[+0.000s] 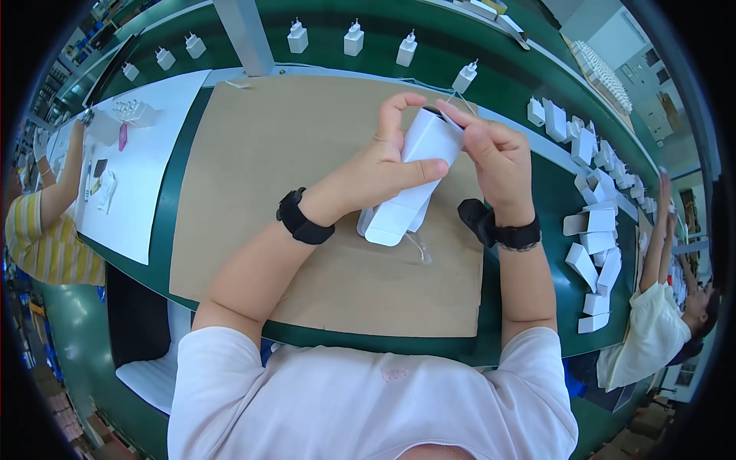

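Both hands meet on one small white carton (410, 180), held tilted above the middle of the brown cardboard mat (253, 199). The left hand (379, 165) wraps its body, thumb pressed along the side and index finger arched over the top. The right hand (494, 157) pinches at the open upper end, where a dark opening shows, fingertips closed on the flap or on whatever sits in the mouth; which of the two cannot be told. Both wrists wear black bands. A thin clear strip (420, 249) lies on the mat just below the carton.

To work that end cleanly, it seems best to keep the left grip firm but not crushing, and let the right fingertips work squarely at the mouth.

Beyond the mat, white plug adapters (353, 38) stand in a row on the green belt (537, 192), more white cartons (594, 253) lie on the right, and co-workers sit at either side.
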Motion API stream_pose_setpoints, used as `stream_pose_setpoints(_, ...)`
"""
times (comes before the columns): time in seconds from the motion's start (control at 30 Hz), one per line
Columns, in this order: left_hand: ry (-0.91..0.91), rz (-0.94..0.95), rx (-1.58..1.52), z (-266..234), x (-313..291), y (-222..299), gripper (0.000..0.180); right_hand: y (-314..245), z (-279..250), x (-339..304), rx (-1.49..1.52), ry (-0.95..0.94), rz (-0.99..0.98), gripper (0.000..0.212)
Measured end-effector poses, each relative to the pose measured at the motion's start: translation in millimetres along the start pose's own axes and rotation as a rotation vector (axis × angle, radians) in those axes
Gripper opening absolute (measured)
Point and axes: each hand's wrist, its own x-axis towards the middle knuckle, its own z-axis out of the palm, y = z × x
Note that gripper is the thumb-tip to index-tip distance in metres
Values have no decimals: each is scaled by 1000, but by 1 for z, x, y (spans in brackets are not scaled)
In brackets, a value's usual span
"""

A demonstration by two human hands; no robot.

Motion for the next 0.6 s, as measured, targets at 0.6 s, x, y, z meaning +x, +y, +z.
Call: stream_pose_setpoints(0.6, 70, -75, 113, -5, 3, 6, 78, -2, -3, 6, -182, -138, 40, 29)
